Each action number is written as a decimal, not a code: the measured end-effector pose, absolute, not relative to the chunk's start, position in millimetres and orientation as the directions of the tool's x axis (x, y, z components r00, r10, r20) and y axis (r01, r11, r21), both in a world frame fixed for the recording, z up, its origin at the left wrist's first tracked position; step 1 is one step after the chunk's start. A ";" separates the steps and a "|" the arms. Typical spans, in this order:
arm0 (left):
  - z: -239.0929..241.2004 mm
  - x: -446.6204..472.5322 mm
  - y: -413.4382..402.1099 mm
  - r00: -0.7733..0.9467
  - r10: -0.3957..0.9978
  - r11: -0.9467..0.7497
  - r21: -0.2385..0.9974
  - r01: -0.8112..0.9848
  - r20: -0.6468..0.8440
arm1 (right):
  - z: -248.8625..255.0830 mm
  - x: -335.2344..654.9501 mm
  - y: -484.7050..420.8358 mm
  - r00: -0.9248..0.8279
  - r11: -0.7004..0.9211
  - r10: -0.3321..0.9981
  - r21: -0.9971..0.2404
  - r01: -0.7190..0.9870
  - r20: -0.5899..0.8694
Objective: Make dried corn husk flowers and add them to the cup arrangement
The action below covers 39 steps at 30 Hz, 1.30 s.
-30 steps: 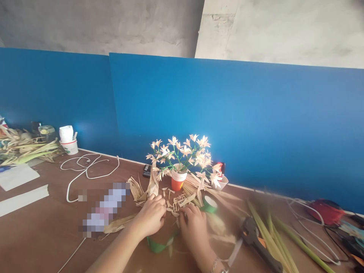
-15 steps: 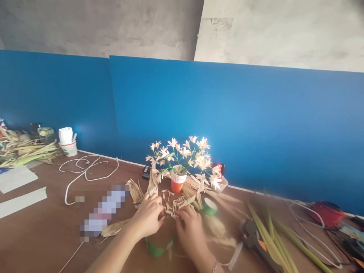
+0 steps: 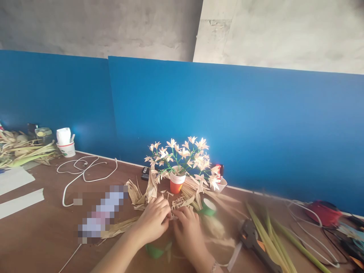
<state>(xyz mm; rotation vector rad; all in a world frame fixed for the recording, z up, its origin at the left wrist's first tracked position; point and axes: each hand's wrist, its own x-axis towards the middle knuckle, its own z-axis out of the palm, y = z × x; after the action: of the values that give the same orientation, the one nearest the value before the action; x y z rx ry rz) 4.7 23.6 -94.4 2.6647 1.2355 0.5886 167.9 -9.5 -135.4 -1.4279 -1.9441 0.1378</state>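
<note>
My left hand [image 3: 156,220] and my right hand [image 3: 186,229] meet over the table, their fingertips almost touching. Both have bent, closed fingers; a small pale bit shows at the fingertips, too small to name. Cut corn husk pieces [image 3: 179,203] lie just beyond my right hand. Behind them stands a red and white paper cup [image 3: 176,184] with husk flowers [image 3: 184,152] on green stems. A roll of green tape [image 3: 209,207] sits right of my right hand, and another green tape roll [image 3: 156,250] lies below my hands, partly blurred.
At right lie a black glue gun [image 3: 256,240], long green leaves [image 3: 270,239] and a red object [image 3: 322,212] among cables. A white cable [image 3: 82,172], paper strips [image 3: 22,203], a white cup [image 3: 66,148] and a husk heap [image 3: 28,149] are at left. A blue partition [image 3: 227,113] runs behind.
My left hand has moved right, closing the gap to my right hand, so the fingertips now meet. My right hand has barely moved.
</note>
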 end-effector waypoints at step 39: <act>-108.2 26.9 16.4 0.486 0.745 -0.614 0.187 0.767 0.456 | -131.8 173.8 -6.7 0.045 0.271 0.839 -0.489 0.829 0.542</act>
<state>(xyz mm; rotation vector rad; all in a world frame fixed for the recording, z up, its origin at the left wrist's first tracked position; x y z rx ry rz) 26.9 16.4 -108.2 2.7439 1.3967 0.8085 173.8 -6.7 -131.8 -1.5291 -1.7495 0.0159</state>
